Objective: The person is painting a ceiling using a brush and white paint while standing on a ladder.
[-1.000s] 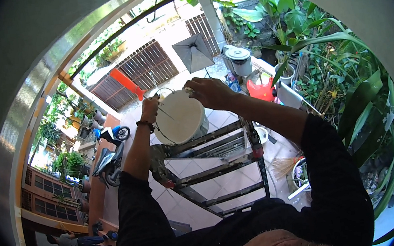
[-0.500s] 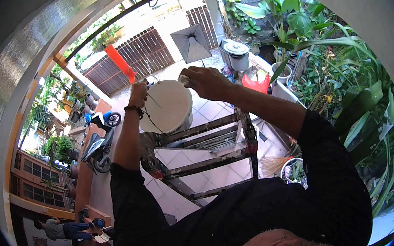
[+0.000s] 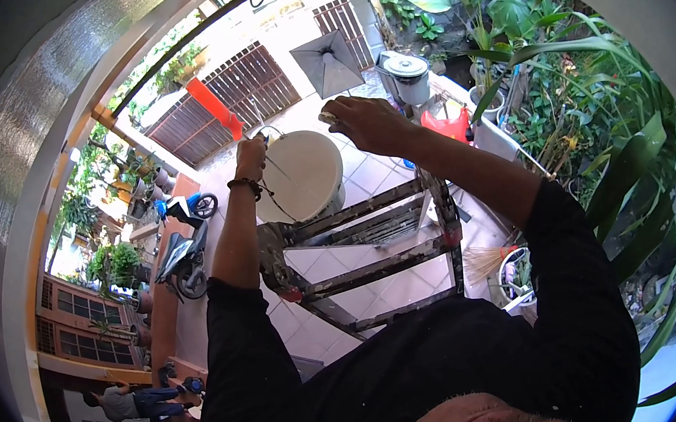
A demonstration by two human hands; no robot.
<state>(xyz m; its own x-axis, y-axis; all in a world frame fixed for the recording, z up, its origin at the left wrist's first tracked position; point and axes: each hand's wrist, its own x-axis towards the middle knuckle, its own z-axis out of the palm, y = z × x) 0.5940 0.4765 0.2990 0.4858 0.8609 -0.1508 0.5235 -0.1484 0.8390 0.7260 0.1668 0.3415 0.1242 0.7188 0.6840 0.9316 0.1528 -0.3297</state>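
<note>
My left hand (image 3: 251, 159) is closed in a fist at the left rim of a white bucket (image 3: 306, 173). A thin rod runs from that fist across the bucket's mouth, and a dark cord hangs beside it. Just beyond the fist shows a long orange-red piece (image 3: 214, 108); whether it joins what I hold, I cannot tell. Above and right of the bucket, my right hand (image 3: 374, 123) pinches a small pale lump (image 3: 328, 118), its kind unclear. Under my arms stands a paint-spattered ladder (image 3: 375, 277), the bucket at its far side.
Below is a tiled floor (image 3: 345, 344). A grey pyramid-shaped cover (image 3: 327, 64) and a lidded bin (image 3: 407, 78) stand beyond the bucket. Plants (image 3: 576, 109) crowd the right. A motorbike (image 3: 181, 258) and another person (image 3: 135, 403) are at left, a broom (image 3: 477, 262) near the ladder.
My right hand has moved up and right, farther from the bucket's rim. My left hand keeps its closed grip at the rim. The whole view has shifted slightly.
</note>
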